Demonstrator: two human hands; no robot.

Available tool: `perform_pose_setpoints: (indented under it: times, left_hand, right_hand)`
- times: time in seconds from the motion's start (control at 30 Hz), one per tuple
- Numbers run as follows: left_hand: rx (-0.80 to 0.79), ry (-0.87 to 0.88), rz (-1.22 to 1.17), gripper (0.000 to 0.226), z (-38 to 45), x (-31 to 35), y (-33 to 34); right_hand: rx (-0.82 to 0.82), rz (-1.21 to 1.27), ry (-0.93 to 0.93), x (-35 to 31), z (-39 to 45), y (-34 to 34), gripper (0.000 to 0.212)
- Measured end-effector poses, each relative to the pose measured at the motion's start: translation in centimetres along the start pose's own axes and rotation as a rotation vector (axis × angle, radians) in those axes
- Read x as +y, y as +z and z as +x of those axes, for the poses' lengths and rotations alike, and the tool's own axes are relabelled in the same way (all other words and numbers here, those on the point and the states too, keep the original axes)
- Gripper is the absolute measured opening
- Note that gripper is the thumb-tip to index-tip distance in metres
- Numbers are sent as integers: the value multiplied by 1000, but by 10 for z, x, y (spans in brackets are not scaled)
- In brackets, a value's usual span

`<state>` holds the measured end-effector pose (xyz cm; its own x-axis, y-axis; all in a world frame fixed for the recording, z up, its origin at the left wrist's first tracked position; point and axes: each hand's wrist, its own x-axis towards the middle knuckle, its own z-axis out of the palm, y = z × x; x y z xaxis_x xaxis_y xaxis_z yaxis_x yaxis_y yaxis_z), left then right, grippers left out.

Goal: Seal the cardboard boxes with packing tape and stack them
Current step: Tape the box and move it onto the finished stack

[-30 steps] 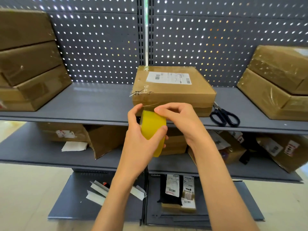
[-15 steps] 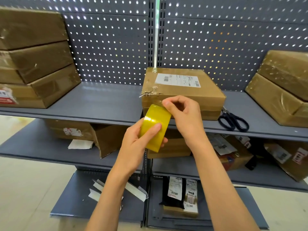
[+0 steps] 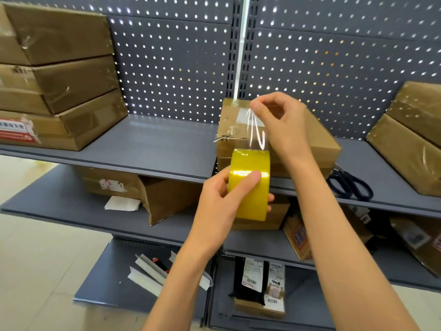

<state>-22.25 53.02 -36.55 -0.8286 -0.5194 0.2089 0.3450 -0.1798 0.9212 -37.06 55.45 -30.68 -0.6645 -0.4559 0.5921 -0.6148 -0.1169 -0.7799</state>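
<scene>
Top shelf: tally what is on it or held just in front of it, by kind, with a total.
Cardboard boxes: 6, three stacked at left, one in the middle, two at right
Scissors: 1
Yellow tape roll: 1, gripped by the left hand; the right hand pinches its pulled-out strip
Total: 8

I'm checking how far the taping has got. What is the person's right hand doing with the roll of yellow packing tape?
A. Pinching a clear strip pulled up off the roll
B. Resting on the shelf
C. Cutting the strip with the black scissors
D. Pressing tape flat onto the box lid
A: the right hand pinches a clear strip of tape stretched up from the roll of yellow packing tape, which the left hand grips.
</scene>
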Motion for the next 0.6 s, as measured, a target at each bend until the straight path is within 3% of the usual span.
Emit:
perform_pose_setpoints:
  times: [0.23, 0.43, 0.6]
  left_hand:
    - [51, -20, 105, 29, 13, 1, -11]
    - [53, -67, 104, 17, 28, -5, -13]
    - [68, -122, 125, 15, 38, -9, -18]
  right_hand:
    - [-46, -72, 83, 29, 20, 20, 9]
    - [-27, -227, 117, 49, 25, 28, 10]
    - [-45, -572, 128, 60, 25, 38, 7]
